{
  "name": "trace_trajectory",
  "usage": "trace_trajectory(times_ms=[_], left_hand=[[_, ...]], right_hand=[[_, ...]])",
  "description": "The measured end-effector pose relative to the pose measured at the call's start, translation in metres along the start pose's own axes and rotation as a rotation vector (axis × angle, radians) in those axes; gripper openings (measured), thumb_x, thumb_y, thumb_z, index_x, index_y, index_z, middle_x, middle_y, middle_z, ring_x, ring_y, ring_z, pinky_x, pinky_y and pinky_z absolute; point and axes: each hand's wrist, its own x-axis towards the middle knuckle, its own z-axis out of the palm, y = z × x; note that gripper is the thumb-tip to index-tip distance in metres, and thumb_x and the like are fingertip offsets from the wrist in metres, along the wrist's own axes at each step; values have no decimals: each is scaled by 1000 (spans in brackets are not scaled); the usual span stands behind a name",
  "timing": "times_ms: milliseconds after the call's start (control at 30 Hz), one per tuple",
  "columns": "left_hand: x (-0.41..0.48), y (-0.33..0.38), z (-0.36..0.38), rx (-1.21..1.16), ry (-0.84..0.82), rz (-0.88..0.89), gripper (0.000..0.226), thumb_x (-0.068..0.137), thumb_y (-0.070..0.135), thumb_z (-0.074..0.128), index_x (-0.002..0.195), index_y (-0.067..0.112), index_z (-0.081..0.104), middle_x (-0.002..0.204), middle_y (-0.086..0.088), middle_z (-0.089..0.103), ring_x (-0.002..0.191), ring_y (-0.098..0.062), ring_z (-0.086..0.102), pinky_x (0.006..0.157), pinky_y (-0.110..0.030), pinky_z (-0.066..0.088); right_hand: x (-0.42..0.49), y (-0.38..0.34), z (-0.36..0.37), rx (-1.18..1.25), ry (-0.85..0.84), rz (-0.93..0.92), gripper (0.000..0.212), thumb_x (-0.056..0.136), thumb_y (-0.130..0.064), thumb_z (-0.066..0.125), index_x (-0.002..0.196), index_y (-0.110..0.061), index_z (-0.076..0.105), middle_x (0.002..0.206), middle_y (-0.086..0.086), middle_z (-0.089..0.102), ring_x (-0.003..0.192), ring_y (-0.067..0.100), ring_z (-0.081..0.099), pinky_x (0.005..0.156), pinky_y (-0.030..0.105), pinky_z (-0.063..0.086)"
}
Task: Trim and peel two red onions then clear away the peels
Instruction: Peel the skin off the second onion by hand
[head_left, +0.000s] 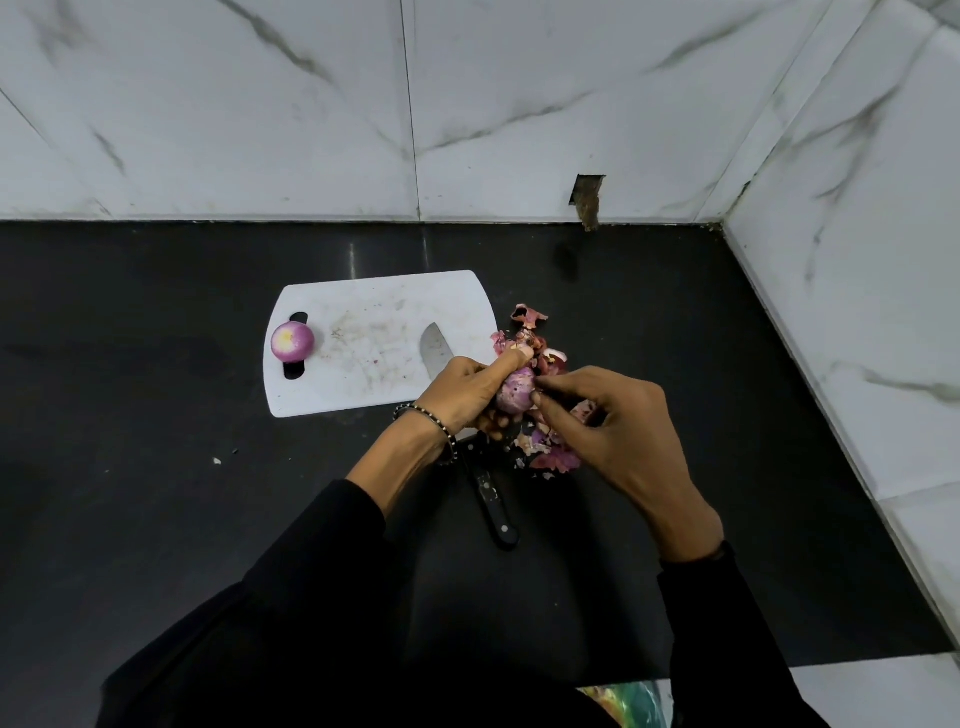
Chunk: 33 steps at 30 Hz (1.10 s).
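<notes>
risk: the second onion (515, 392) looks slick and could slip from the grip onto the knife (488, 493) lying directly under the hands.
risk: peels (556, 460) are light, so a careless sweep would scatter them over the bench (156, 467).
left hand (462, 395): fingers curled round the second onion.
right hand (618, 431): fingertips pinch its skin.
second onion: pale purple, patchy, held above the peels, off the right near corner of the cutting board (374, 312).
peeled onion (292, 341): glossy, at the board's left edge.
</notes>
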Motion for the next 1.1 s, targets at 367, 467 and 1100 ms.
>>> trace_trajectory(times_ms=[367,467,1100], left_hand=[[-4,-5,4,-125,47,-220,47,89,49,64,79,4,64,58,-10,67,44,-15,60,46,-22,55],[1,-10,1,-140,104,-246,49,88,54,62,83,4,64,57,-7,67,42,-14,57,46,-21,52],[1,-11,11,-372,-20,-212,43,88,52,61,81,10,66,63,-9,67,48,-16,59,51,-24,49]], right_hand=[[-2,-4,21,-79,-94,152,27,84,-41,60,101,-20,62,94,-9,62,78,8,59,68,33,54],[-11,-7,26,9,-102,194,25,84,-42,57,99,-22,60,93,-11,60,77,6,58,67,31,52],[-20,-7,17,27,84,316,21,97,-18,58,108,-32,68,94,-22,67,84,0,64,71,28,56]])
